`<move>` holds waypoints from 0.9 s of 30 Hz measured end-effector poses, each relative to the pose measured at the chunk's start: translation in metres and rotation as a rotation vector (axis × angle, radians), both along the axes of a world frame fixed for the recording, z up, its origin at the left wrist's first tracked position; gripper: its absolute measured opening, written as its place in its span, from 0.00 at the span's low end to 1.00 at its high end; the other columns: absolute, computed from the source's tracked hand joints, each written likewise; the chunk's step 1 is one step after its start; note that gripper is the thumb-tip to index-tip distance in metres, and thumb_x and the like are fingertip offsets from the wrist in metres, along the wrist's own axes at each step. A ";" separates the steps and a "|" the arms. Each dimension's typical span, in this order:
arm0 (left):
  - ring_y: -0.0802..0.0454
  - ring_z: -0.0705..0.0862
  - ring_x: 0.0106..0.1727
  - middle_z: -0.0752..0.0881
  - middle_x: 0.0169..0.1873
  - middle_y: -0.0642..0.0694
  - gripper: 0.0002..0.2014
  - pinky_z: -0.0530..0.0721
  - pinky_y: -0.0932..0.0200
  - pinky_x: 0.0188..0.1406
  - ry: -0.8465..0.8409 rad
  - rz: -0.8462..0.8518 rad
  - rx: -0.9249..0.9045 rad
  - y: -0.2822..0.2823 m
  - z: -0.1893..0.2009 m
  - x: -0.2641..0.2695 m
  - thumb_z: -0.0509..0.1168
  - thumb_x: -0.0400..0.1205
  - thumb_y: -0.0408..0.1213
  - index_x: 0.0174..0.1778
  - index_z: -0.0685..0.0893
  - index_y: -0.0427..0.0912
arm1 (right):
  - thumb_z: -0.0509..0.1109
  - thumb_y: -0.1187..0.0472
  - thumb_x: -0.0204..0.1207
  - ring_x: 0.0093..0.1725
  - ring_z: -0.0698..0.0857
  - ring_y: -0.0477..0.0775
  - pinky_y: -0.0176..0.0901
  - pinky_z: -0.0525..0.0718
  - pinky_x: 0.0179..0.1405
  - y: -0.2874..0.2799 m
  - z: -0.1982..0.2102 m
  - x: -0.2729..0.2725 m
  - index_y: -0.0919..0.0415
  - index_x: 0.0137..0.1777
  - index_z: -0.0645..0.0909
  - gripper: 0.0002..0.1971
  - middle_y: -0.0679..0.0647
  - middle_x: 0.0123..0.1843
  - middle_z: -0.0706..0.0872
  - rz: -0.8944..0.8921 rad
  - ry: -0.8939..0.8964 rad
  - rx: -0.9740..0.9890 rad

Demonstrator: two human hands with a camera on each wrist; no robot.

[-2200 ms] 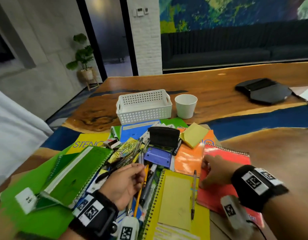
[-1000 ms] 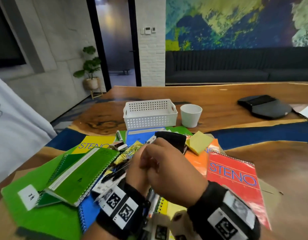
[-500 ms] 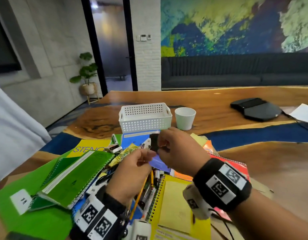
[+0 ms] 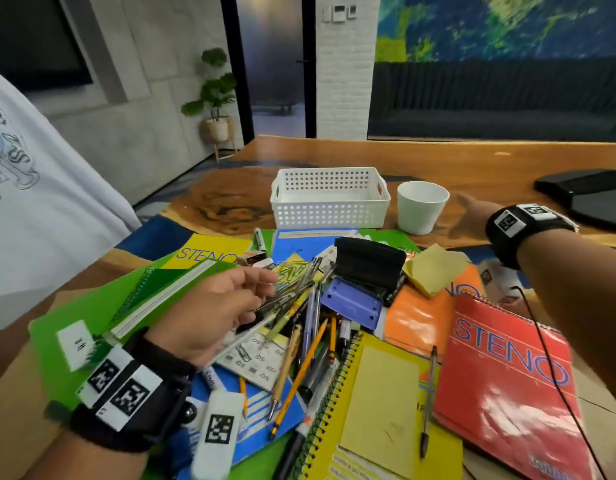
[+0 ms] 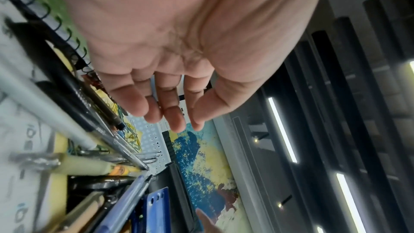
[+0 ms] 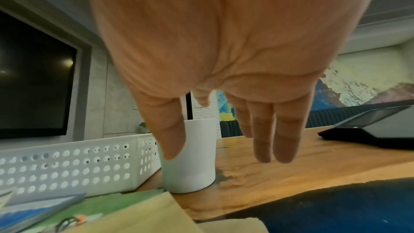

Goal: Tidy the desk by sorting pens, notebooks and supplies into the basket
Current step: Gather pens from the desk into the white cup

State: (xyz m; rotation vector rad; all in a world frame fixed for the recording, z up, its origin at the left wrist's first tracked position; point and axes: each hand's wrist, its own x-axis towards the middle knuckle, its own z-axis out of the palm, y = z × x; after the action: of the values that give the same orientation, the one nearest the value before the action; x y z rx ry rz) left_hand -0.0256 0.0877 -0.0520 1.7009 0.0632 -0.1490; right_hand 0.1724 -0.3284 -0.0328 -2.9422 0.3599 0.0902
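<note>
Nearest me, a yellow spiral notebook [image 4: 386, 403] lies open-faced at the front edge of the heap with a pen [image 4: 429, 400] resting on its right side, and the red STENO pad [image 4: 510, 368] overlaps it on the right. Just beyond, the left hand [image 4: 213, 313] hovers over the tangle of pens and pencils [image 4: 306, 327] in the middle of the pile; its fingers [image 5: 156, 105] are loosely extended, close together, and hold nothing. Half a second ago both hands were together above this spot, working at something small between them. Now they have separated, and the left has dropped back toward the pens.

Farther in, a purple hole punch [image 4: 351, 303] and a black pouch [image 4: 368, 261] sit at the centre, yellow sticky notes [image 4: 434, 268] to their right, green notebooks [image 4: 133, 299] spreading to the left.

The right hand [image 6: 224, 77] has swung out to the far right, past the pile, toward the white cup [image 4: 422, 206]. Its fingers [image 6: 280, 139] hang straight and relaxed, empty, near the cup but not touching it. I cannot tell whether it has dropped anything there.

Farthest, the white basket [image 4: 329, 209] stands just left of the cup, and no items show inside. So, as I judge it, sorting has barely begun: nearly everything is still heaped on the desk, and the left hand looks best placed to gather pens next.
</note>
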 end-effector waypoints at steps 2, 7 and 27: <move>0.54 0.85 0.55 0.91 0.52 0.50 0.15 0.79 0.56 0.52 -0.006 -0.056 0.135 0.000 0.004 0.004 0.65 0.83 0.27 0.51 0.92 0.52 | 0.78 0.54 0.76 0.75 0.76 0.67 0.52 0.75 0.71 -0.002 -0.004 0.010 0.51 0.88 0.58 0.44 0.64 0.78 0.77 0.055 0.033 -0.045; 0.61 0.84 0.43 0.89 0.49 0.48 0.07 0.79 0.69 0.44 -0.137 -0.139 0.560 -0.006 0.017 0.033 0.72 0.81 0.38 0.53 0.88 0.52 | 0.83 0.48 0.70 0.66 0.82 0.68 0.53 0.79 0.61 -0.002 -0.016 0.028 0.59 0.74 0.73 0.36 0.62 0.67 0.84 0.033 -0.049 0.019; 0.45 0.92 0.45 0.91 0.43 0.45 0.06 0.87 0.42 0.45 -0.212 -0.089 0.424 -0.001 0.043 0.048 0.74 0.79 0.33 0.47 0.89 0.50 | 0.77 0.24 0.58 0.51 0.88 0.64 0.64 0.90 0.50 -0.009 0.036 -0.073 0.58 0.55 0.80 0.40 0.59 0.54 0.88 0.002 -0.505 0.621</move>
State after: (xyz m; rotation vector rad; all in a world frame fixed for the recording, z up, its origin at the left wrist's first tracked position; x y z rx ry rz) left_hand 0.0226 0.0867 -0.0092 2.1345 -0.1489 -0.0198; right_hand 0.0998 -0.3376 0.0027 -2.2446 0.2003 -0.4489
